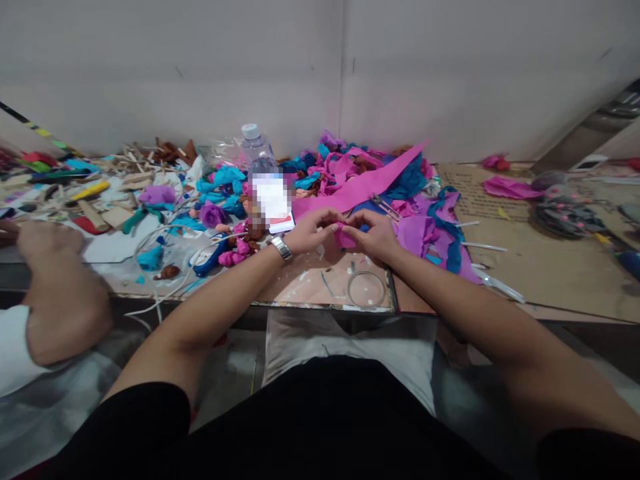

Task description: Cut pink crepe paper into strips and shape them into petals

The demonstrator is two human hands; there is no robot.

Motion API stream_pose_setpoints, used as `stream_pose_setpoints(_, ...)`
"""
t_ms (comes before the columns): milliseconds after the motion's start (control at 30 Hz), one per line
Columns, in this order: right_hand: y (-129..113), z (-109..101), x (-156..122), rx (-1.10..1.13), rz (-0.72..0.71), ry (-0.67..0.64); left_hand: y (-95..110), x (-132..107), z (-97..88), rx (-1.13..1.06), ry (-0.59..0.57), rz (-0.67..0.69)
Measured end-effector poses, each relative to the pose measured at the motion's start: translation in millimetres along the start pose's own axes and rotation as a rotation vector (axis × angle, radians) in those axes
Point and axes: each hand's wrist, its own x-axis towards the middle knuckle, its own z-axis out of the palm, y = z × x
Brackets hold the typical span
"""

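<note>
My left hand [314, 230], with a metal watch at the wrist, and my right hand [374, 235] meet over the table's near edge. Both pinch a small piece of pink crepe paper [344, 237] between their fingertips. A long pink paper strip [365, 183] lies just behind the hands, running up to the right. Purple and blue paper [433, 237] is heaped to the right of my right hand. A roll of clear tape [366, 289] lies on the table just below my hands.
A plastic water bottle [259, 155] stands behind a pile of pink, blue and purple paper scraps [345, 163]. Small paper flowers [213, 215], wooden sticks and tools [130, 167] clutter the left. Another person's arm [60, 293] rests at far left. A dark bundle [567, 217] lies at right.
</note>
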Motion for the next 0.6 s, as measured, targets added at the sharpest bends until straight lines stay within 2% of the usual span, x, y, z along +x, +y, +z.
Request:
stream_pose_setpoints(200,3,0,1,-0.001,-0.005,-0.006,6,-1,7.9,-0.070,0.004,-0.021)
stream_pose_setpoints(367,7,1,3,0.027,0.005,0.011,6,3,3.8,-0.252,-0.001,-0.061)
stream_pose_setpoints(600,13,-3,0,0.120,-0.077,-0.097,-2,10,-2.3,-0.308,0.229,-0.087)
